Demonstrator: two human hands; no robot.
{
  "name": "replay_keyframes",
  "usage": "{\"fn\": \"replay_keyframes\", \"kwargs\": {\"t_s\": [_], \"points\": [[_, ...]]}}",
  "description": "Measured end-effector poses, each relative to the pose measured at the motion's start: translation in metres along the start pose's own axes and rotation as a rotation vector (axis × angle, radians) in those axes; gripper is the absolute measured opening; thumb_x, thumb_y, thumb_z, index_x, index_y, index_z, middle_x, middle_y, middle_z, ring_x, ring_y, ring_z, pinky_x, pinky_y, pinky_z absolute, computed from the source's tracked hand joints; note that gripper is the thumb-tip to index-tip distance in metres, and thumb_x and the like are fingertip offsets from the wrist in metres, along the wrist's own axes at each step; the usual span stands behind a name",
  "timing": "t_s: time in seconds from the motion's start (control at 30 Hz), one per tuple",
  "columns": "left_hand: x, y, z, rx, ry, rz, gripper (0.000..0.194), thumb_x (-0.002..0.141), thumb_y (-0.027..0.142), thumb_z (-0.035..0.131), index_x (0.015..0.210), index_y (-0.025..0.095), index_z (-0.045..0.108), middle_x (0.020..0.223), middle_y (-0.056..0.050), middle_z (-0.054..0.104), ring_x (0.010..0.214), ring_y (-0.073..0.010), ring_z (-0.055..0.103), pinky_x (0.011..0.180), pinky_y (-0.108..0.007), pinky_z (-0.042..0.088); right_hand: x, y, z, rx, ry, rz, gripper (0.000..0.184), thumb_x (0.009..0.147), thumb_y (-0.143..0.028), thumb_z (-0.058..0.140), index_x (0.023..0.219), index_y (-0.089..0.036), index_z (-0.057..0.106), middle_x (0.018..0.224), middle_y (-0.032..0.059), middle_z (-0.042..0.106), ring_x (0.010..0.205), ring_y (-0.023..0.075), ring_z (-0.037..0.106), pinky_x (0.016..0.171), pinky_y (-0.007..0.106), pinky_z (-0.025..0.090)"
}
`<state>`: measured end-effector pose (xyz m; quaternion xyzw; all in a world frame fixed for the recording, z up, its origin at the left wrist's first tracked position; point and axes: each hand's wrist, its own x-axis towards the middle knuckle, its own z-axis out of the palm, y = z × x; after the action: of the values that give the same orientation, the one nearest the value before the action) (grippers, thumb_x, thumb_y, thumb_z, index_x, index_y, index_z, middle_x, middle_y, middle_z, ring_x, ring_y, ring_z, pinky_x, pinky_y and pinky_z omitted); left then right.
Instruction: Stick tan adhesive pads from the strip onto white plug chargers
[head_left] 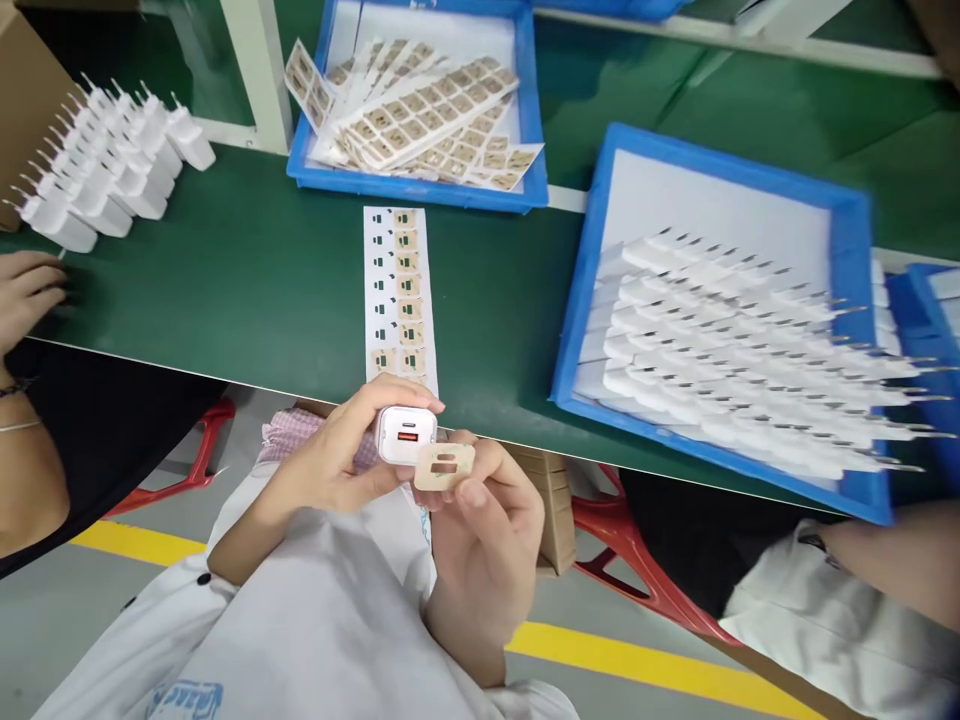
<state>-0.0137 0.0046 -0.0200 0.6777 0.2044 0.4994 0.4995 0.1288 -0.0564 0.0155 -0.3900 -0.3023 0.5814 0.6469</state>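
A small white charger [405,435] sits low in the middle of the frame, just below the near edge of the green desk [247,280]. Its port face points up toward the camera, showing 1 orange port and 1 narrow port above it. The left hand [337,460] has its grip closed around the charger, fingers curled over the top and the thumb underneath. Just beside it to the right, touching or nearly touching the charger's lower corner, is a tan sticker [444,466] with 2 cut-out slots. The right hand [484,540] pinches this sticker between thumb and fingertips.

Directly above the hands, a white backing strip [395,290] lies lengthwise on the desk, with tan stickers in its right column and lower rows and bare spots in its left column. Further up, at the top centre of the frame, a blue tray [529,120] holds a pile of similar sticker sheets. At the right, a larger blue tray [577,300] carries rows of white chargers lying with their prongs pointing right. At the upper left, more white chargers [112,165] stand in rows on the desk with prongs up. Another person's hand [26,295] rests on the desk at the left edge, and another person's arm [900,570] shows at the lower right.
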Motion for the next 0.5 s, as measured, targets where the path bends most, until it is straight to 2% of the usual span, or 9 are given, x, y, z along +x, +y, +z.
{"fn": "replay_keyframes", "kwargs": {"t_s": [0.07, 0.17, 0.37, 0.5], "points": [[0.0015, -0.0015, 0.0030, -0.002, 0.008, 0.043, 0.045, 0.095, 0.040, 0.064, 0.136, 0.025, 0.052, 0.115, -0.009, 0.060, 0.106, -0.0229, 0.061, 0.087, -0.037, 0.054, 0.0000, 0.0027, 0.0045, -0.015, -0.003, -0.013, 0.031, 0.091, -0.035, 0.075, 0.068, -0.022, 0.060, 0.063, -0.0030, 0.052, 0.059, 0.0119, 0.048, 0.057, 0.026, 0.039], [0.0041, -0.0031, 0.0069, 0.020, -0.014, 0.108, 0.049, 0.096, 0.048, 0.058, 0.135, 0.020, 0.052, 0.109, -0.009, 0.056, 0.105, -0.0236, 0.058, 0.088, -0.039, 0.054, 0.0007, 0.0050, 0.0091, -0.032, 0.022, -0.040, 0.032, 0.091, -0.035, 0.075, 0.067, -0.021, 0.057, 0.062, -0.0040, 0.050, 0.058, 0.0108, 0.045, 0.057, 0.025, 0.037], [0.0065, -0.0003, 0.0096, 0.053, -0.024, 0.092, 0.052, 0.097, 0.058, 0.054, 0.132, 0.021, 0.052, 0.109, -0.008, 0.057, 0.105, -0.0251, 0.057, 0.090, -0.044, 0.054, 0.0005, 0.0060, 0.0081, -0.051, 0.035, -0.051, 0.031, 0.091, -0.033, 0.073, 0.068, -0.022, 0.055, 0.062, -0.0043, 0.047, 0.059, 0.0113, 0.040, 0.059, 0.026, 0.035], [0.0084, -0.0001, 0.0091, 0.071, -0.037, 0.114, 0.050, 0.097, 0.055, 0.053, 0.132, 0.020, 0.051, 0.107, -0.008, 0.057, 0.103, -0.0250, 0.057, 0.088, -0.043, 0.054, 0.0002, 0.0048, 0.0092, -0.051, 0.039, -0.050, 0.031, 0.091, -0.033, 0.073, 0.068, -0.022, 0.056, 0.061, -0.0042, 0.046, 0.058, 0.0119, 0.039, 0.058, 0.026, 0.035]]}}
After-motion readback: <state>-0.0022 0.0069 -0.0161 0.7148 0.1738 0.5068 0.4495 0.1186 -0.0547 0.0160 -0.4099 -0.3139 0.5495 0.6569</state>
